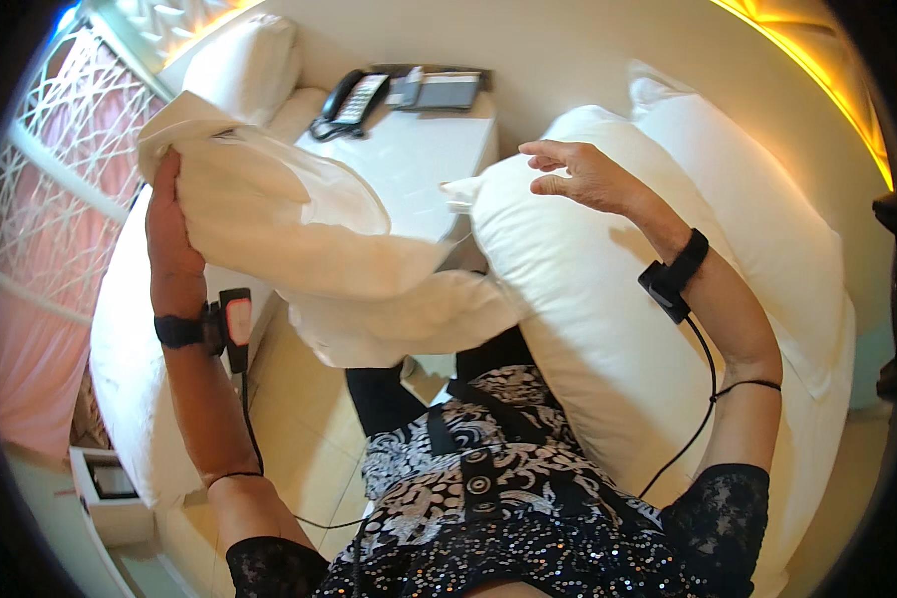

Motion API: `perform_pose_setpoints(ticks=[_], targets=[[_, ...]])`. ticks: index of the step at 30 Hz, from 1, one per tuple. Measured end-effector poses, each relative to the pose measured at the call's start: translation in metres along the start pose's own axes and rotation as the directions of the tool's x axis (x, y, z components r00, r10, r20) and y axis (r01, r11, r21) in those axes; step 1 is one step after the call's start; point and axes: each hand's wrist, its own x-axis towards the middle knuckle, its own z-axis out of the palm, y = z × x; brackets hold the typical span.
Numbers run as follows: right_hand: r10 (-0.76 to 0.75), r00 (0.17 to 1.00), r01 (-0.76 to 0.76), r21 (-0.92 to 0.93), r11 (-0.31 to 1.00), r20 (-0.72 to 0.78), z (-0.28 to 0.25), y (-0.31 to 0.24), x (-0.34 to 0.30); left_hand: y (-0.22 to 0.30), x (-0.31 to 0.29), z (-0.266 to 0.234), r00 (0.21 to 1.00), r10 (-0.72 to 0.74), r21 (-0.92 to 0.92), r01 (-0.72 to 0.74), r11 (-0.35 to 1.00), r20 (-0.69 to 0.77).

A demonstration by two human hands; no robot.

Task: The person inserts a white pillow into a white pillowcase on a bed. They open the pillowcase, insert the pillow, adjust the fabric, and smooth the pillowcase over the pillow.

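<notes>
On the bedside worktop [434, 164], one dark tray [485, 79] holds one grey folder [450, 92]. The left grip [174, 224] clutches one white cloth [294, 224] before it; the right grip [596, 179], empty and half-spread, is near two overlapping pillows [578, 254].

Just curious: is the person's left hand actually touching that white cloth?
Touching. The head view shows the left hand gripping the white cloth near its upper left end, with no gap between skin and fabric.

A white nightstand [424, 159] bears telephone [352, 100] and dark tray [485, 80].
</notes>
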Motion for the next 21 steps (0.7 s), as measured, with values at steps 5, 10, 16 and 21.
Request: perform_pose_setpoints(ticks=[5, 10, 16, 21], targets=[[-0.314, 0.949, 0.309, 0.223, 0.925, -0.014, 0.066, -0.088, 0.051, 0.027, -0.030, 0.015, 0.999, 0.011, 0.479, -0.024, 0.878, 0.030], [-0.575, 0.793, 0.606, 0.169, 0.777, -0.200, 0.153, -0.152, 0.092, 0.009, -0.048, 0.023, 0.993, -0.031, 0.541, -0.036, 0.840, 0.115], [-0.409, 0.879, 0.476, 0.377, 0.795, -0.248, 0.190, -0.154, 0.119, -0.015, -0.050, -0.026, 0.998, 0.040, 0.587, -0.062, 0.807, 0.051], [-0.291, 0.953, 0.289, 0.550, 0.784, -0.086, 0.192, -0.160, 0.121, -0.042, -0.059, -0.075, 1.000, 0.027, 0.580, -0.015, 0.814, -0.012]])
